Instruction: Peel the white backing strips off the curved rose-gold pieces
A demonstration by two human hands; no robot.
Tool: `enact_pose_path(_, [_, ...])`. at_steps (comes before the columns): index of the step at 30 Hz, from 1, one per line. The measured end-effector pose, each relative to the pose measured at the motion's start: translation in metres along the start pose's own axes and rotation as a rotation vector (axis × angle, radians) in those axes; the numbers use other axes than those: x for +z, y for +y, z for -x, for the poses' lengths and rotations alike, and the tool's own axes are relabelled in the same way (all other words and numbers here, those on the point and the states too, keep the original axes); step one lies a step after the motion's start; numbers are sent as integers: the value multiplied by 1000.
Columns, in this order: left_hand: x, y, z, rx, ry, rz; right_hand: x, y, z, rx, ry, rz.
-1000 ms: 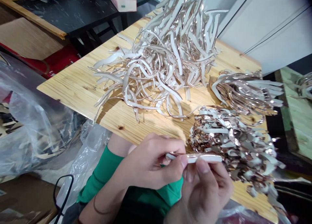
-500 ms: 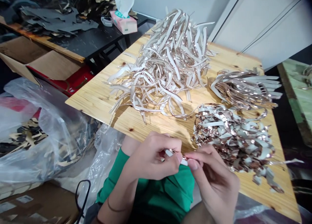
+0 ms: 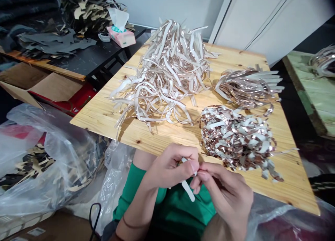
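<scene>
Fingers of the left hand (image 3: 171, 167) pinch a white strip (image 3: 188, 191) above green clothing (image 3: 180, 214), beside the near edge of a wooden table (image 3: 162, 139). The right hand (image 3: 226, 192) has thumb and forefinger close together alongside; I cannot tell whether they grip. A black table (image 3: 86, 61) stands far left. The strip's long axis slants, loose end pointing near and slightly right.

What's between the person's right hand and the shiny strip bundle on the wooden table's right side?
In the head view, a heap of crinkled shiny and white scraps lies on the wooden table between the right hand and the strip bundle.
</scene>
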State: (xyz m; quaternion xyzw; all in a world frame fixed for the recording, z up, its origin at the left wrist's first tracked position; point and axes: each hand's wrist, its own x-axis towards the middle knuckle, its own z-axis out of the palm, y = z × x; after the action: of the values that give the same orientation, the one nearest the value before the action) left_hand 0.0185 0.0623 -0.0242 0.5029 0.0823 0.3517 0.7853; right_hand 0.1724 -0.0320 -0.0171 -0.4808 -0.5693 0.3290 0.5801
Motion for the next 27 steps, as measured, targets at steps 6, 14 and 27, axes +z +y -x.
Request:
enact_pose_path(6, [2,-2,-5,-170,35,4,-1,-3,2,-46,60,197])
enact_pose_path(14, [12,3,-13,-208,39,7,3,-8,-4,-142,146,358])
enact_pose_path(27, [13,-1,-14,-287,45,58,3,1,2,-11,163,94])
